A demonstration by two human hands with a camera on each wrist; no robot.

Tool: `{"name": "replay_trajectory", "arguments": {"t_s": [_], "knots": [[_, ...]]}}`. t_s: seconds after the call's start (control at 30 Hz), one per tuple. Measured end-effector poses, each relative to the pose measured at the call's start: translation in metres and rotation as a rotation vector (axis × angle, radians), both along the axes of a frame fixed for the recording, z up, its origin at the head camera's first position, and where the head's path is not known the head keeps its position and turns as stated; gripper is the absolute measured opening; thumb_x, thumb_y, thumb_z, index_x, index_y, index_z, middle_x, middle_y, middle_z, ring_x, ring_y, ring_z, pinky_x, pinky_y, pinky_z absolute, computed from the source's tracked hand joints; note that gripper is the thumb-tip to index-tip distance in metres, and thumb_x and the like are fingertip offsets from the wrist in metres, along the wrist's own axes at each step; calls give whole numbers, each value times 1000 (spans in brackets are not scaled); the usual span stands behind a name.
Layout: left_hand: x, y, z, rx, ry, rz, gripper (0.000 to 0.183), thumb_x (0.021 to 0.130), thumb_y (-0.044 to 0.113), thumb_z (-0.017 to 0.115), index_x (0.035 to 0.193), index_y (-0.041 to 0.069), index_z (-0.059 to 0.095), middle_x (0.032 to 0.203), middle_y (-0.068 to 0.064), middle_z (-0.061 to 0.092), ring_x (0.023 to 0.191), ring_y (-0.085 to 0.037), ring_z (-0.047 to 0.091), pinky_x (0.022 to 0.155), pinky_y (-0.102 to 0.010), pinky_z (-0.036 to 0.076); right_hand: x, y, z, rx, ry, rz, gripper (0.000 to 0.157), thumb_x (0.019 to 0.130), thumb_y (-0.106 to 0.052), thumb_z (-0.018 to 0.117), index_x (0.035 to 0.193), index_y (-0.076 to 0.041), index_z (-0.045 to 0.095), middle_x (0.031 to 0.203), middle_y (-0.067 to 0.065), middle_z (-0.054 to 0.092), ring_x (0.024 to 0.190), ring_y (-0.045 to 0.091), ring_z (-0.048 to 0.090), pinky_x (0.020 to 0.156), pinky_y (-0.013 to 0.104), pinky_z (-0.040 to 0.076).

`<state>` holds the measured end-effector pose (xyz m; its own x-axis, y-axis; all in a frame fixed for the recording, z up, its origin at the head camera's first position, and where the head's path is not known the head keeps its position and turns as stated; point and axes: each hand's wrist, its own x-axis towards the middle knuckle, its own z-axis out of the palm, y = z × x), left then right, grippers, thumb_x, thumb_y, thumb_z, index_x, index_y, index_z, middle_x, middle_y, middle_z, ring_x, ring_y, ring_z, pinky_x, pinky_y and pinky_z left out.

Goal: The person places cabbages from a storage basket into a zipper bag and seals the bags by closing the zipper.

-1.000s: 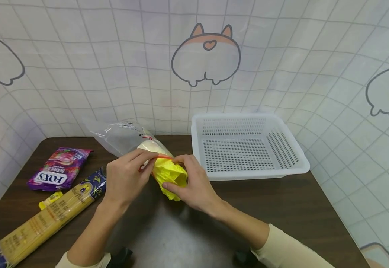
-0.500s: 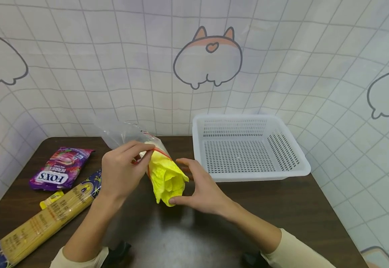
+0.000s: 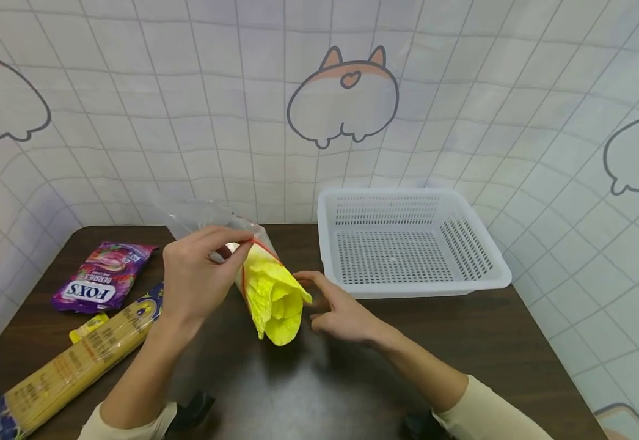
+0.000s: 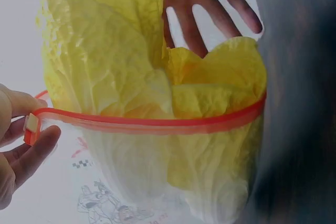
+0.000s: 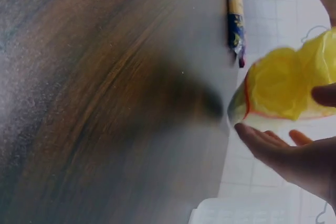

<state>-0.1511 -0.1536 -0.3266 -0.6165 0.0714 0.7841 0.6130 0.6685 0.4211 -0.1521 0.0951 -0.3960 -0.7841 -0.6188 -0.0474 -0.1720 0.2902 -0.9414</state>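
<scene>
A yellow-leaved napa cabbage [image 3: 275,299] sits partly inside a clear zip bag [image 3: 195,214], its leafy end sticking out of the mouth toward me. My left hand [image 3: 195,275] pinches the bag's red rim; in the left wrist view, thumb and fingertips hold the rim's corner at the small slider [image 4: 32,123]. The red zip strip [image 4: 157,124] runs across the leaves. My right hand [image 3: 347,311] is beside the leaves on the right, fingers spread and loosely bent, holding nothing. In the right wrist view its fingertips [image 5: 244,129] come right up to the red rim.
A white perforated basket [image 3: 325,244] stands at the back right of the dark table [image 3: 462,342]. On the left lie a purple Fox's packet [image 3: 105,278], a long spaghetti pack [image 3: 77,366] and a small yellow packet [image 3: 88,327]. A tiled-pattern sheet [image 3: 215,122] encloses the back and sides.
My right hand has let go of the leaves and moved slightly right and down. The leaves have opened out more, while my left hand has kept its pinch and shifted slightly left.
</scene>
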Motion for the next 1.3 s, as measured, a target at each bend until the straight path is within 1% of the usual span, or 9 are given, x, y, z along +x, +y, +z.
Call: {"name": "replay_trajectory", "arguments": {"t_s": [0.07, 0.27, 0.4, 0.57, 0.7, 0.77, 1.03, 1.23, 1.3], "knots": [[1, 1, 3, -1, -2, -2, 15, 84, 4, 84, 99, 9, 84, 88, -5, 80, 63, -18, 68, 62, -13, 51, -1, 0, -2, 11, -17, -9, 79, 82, 5, 55, 156, -14, 36, 157, 8, 45, 126, 33, 65, 101, 52, 56], [3, 0, 18, 5, 1, 14, 16, 86, 7, 84, 102, 9, 84, 91, -5, 81, 63, -17, 70, 64, -14, 55, -4, -4, -6, -26, -25, -19, 64, 93, 0, 65, 152, -11, 42, 145, 14, 57, 116, 28, 74, 88, 30, 59], [6, 1, 24, 50, -28, 10, 14, 87, 8, 84, 101, 9, 84, 90, -4, 81, 64, -18, 70, 68, -6, 50, -3, -5, -10, -91, -32, -11, 61, 93, 1, 68, 149, -7, 45, 144, 17, 56, 114, 29, 74, 92, 31, 61], [10, -2, 28, 167, -62, -12, 12, 88, 9, 83, 100, 10, 85, 89, -5, 81, 63, -8, 68, 65, -7, 52, 3, -4, -11, -245, -71, -5, 65, 91, 10, 68, 149, -1, 42, 142, 24, 55, 121, 35, 70, 98, 37, 60], [14, -7, 34, 272, -104, -10, 11, 88, 11, 82, 99, 10, 85, 91, -8, 81, 61, 4, 66, 59, -11, 54, 11, -4, -8, -263, 31, -100, 56, 92, 11, 69, 144, 2, 49, 136, 24, 62, 122, 34, 68, 101, 32, 57], [17, -11, 37, 300, -127, 5, 11, 89, 13, 82, 99, 10, 85, 92, -9, 80, 58, 4, 66, 57, -12, 54, 15, -3, -6, -255, 95, -163, 48, 93, 10, 68, 138, 2, 55, 134, 22, 65, 122, 33, 68, 102, 29, 56], [24, -25, 45, 278, -200, 115, 12, 90, 22, 83, 98, 14, 85, 91, -6, 79, 51, -3, 66, 53, -14, 53, 25, 1, 4, -296, 320, -328, 25, 92, 8, 71, 116, 1, 71, 114, 16, 74, 102, 26, 75, 91, 31, 62], [27, -39, 44, 266, -262, 132, 13, 87, 25, 85, 97, 16, 85, 83, 17, 75, 50, -4, 66, 53, -15, 53, 21, 8, 14, -369, 391, -365, 17, 91, 5, 74, 108, 2, 74, 106, 16, 75, 94, 20, 75, 87, 36, 64], [27, -43, 42, 250, -286, 139, 16, 87, 26, 86, 98, 14, 84, 81, 19, 73, 51, -4, 66, 56, -14, 54, 19, 12, 20, -379, 405, -381, 17, 91, 6, 74, 107, 2, 74, 106, 15, 75, 94, 20, 74, 87, 35, 63]]}}
